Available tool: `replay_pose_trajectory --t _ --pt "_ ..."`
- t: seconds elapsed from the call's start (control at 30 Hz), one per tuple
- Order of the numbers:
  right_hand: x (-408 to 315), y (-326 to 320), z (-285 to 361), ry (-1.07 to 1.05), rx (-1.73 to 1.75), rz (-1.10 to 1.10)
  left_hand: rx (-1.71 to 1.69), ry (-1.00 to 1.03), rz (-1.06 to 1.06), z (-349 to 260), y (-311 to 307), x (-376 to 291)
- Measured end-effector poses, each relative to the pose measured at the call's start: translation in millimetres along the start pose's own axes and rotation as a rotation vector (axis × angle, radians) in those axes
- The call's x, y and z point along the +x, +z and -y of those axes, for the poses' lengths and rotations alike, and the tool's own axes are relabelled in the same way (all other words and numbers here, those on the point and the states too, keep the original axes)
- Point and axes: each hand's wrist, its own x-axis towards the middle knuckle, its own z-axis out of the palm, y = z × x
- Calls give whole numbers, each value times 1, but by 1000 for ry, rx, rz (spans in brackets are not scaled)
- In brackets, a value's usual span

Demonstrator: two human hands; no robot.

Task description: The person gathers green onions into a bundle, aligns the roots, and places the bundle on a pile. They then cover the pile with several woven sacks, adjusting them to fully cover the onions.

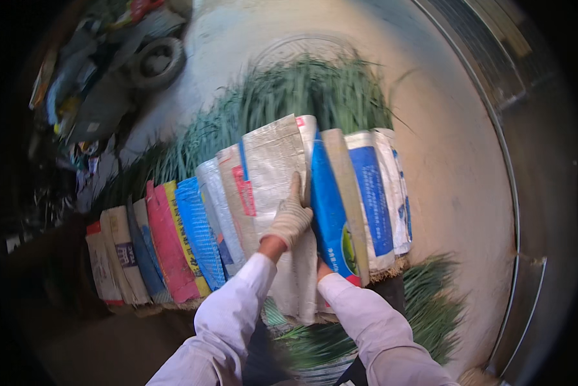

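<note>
A row of folded woven sacks lies over long green leafy stalks (313,91), whose tips stick out at the far side and whose other ends show nearest me. My left hand (289,222), in a pale knitted glove, lies on a silvery-white woven sack (272,159), its index finger stretched along the sack near a fold. My right hand (323,270) is mostly hidden behind that sack's edge, beside a blue printed sack (330,207); its grip cannot be seen. Pink (170,241) and bright blue (199,231) sacks lie to the left, a blue-and-white one (373,202) to the right.
A wheel with a tyre (157,62) stands among a jumbled heap of bags and odds and ends (96,96) at the upper left. Along the right runs a metal rail (508,183) beside the pale floor (453,159). More green leaves (434,299) spread at the lower right.
</note>
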Motion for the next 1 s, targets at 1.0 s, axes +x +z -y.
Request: replay_pose_trajectory --t 1.0 --pt "-122 36 -51 412 307 -28 -70 17 -184 39 69 61"
